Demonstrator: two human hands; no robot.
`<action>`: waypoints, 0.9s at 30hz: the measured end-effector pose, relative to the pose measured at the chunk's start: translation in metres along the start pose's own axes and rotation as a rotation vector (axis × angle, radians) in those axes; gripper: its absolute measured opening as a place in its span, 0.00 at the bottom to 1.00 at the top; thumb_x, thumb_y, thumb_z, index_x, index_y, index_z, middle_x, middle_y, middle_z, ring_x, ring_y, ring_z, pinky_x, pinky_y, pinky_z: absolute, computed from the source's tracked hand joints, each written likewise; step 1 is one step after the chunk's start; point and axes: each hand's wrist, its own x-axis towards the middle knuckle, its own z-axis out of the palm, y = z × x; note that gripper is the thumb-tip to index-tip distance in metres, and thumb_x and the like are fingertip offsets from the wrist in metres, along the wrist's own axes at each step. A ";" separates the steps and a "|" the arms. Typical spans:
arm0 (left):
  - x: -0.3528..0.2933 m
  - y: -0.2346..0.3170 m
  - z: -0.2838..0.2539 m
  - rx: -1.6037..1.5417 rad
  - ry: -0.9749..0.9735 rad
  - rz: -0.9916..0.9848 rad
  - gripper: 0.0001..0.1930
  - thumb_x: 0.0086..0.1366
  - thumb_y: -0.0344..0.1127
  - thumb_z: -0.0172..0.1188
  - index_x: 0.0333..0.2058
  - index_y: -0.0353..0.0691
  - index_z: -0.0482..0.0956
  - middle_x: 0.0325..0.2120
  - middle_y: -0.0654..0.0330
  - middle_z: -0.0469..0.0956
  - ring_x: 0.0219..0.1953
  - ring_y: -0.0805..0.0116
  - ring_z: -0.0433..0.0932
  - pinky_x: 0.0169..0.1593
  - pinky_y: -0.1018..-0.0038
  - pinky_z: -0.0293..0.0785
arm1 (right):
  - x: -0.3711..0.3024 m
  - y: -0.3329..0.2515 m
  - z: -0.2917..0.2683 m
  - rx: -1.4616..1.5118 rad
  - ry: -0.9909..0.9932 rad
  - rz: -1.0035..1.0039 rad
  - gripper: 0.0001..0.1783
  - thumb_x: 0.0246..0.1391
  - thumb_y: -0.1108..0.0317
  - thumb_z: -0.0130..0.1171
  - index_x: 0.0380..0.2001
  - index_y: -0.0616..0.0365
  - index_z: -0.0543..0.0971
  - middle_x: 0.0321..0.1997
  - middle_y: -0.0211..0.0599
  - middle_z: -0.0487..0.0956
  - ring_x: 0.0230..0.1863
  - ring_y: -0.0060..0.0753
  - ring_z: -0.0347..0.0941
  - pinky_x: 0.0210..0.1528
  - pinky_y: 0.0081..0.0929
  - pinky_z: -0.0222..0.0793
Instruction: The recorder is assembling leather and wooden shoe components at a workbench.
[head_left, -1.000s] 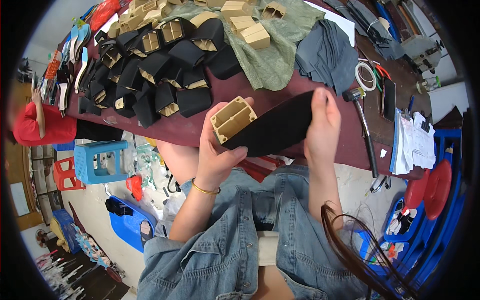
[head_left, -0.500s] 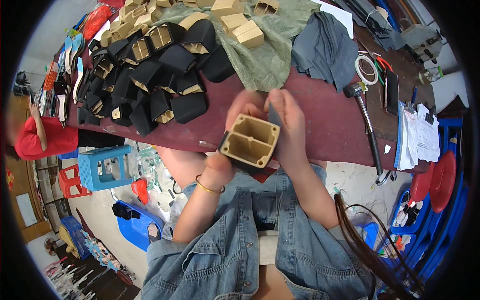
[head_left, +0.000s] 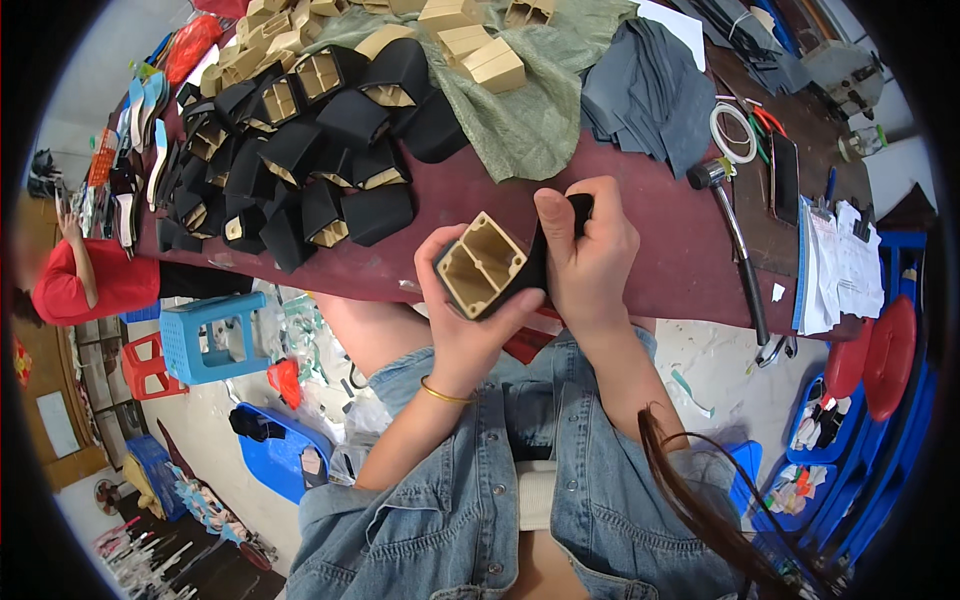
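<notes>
My left hand (head_left: 465, 340) is wrapped around a hollow beige block (head_left: 487, 262) with an inner divider, its open end facing up. Black covering material (head_left: 537, 265) lies along the block's side and stretches away from it to the right. Between thumb and fingers, my right hand (head_left: 592, 255) pinches the free end of that covering. Both hands are over the near table edge, above my lap. Beyond them to the left lies a pile of black-covered blocks (head_left: 350, 120); bare beige blocks (head_left: 495, 65) lie farther back.
A green woven cloth (head_left: 530, 125) and a stack of dark grey sheets (head_left: 650, 95) lie on the dark red table (head_left: 690, 270). A hammer (head_left: 735, 235), white ring (head_left: 733, 135), phone (head_left: 783, 180) and papers (head_left: 840, 265) are at right. Blue stool (head_left: 210, 335) and a person in red (head_left: 85, 280) are left.
The block has turned and tilted in my left hand, whose fingers now wrap its far side. My right hand has moved slightly right, drawing the covering's end away from the block.
</notes>
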 end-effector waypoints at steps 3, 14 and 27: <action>0.007 0.007 -0.011 -0.256 -0.171 -0.128 0.42 0.42 0.26 0.72 0.54 0.41 0.57 0.46 0.62 0.68 0.49 0.72 0.70 0.53 0.74 0.69 | 0.011 0.002 -0.007 0.118 -0.038 0.068 0.23 0.56 0.51 0.57 0.19 0.61 0.71 0.13 0.41 0.69 0.13 0.40 0.64 0.17 0.31 0.59; 0.029 -0.010 -0.024 -0.586 -0.602 -0.284 0.43 0.36 0.41 0.76 0.50 0.37 0.61 0.48 0.59 0.65 0.50 0.69 0.70 0.54 0.73 0.69 | 0.007 0.003 -0.002 0.583 -0.470 0.474 0.32 0.60 0.44 0.48 0.14 0.61 0.70 0.12 0.24 0.66 0.18 0.14 0.57 0.19 0.21 0.58; 0.084 -0.009 -0.026 0.481 -0.743 0.272 0.25 0.44 0.33 0.71 0.41 0.43 0.69 0.45 0.54 0.67 0.51 0.58 0.68 0.52 0.64 0.66 | -0.011 0.058 -0.042 0.238 -0.349 -0.106 0.12 0.36 0.81 0.66 0.28 0.58 0.79 0.30 0.34 0.70 0.29 0.29 0.70 0.29 0.22 0.66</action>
